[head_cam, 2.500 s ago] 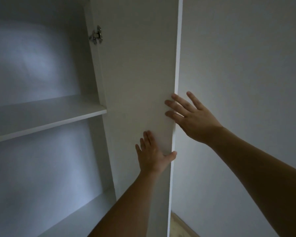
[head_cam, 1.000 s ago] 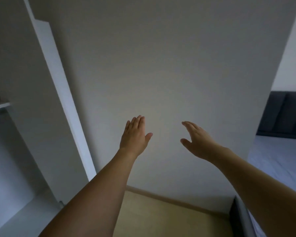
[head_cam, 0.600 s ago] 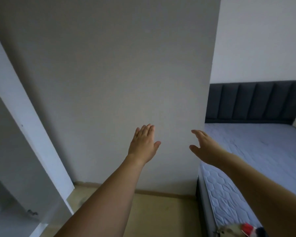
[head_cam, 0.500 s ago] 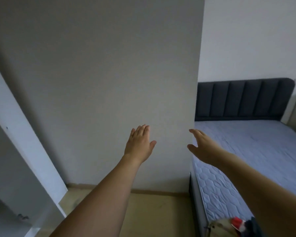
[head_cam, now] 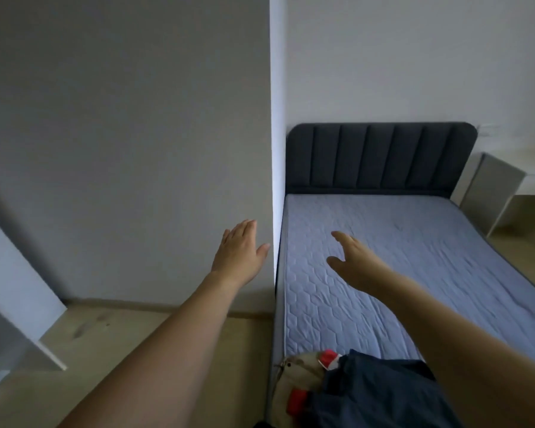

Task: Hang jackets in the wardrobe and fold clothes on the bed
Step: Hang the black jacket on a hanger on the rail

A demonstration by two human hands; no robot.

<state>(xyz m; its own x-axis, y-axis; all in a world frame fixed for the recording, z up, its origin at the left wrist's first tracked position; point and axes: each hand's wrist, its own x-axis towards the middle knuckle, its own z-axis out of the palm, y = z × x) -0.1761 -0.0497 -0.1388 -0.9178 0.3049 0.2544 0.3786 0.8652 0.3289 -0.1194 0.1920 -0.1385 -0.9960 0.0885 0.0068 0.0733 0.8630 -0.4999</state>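
Note:
A bed point(head_cam: 414, 257) with a light blue quilted mattress and a dark padded headboard point(head_cam: 380, 157) fills the right half of the view. At its near end lies a heap of clothes: a dark navy garment point(head_cam: 380, 393) over a beige one with red patches point(head_cam: 297, 378). My left hand point(head_cam: 240, 251) is held out flat and empty in front of the grey wall. My right hand point(head_cam: 352, 262) hovers over the mattress, fingers apart, holding nothing. The white wardrobe door point(head_cam: 16, 301) shows at the left edge.
A tall grey wall panel point(head_cam: 130, 134) stands straight ahead, its edge beside the bed. Light wooden floor point(head_cam: 130, 341) lies between the wardrobe and the bed. A pale bedside cabinet point(head_cam: 491, 196) sits right of the headboard.
The view has swung right from the wardrobe shelves to the bed. Both hands left the wardrobe door and stay outstretched and empty; the clothes heap has come into sight.

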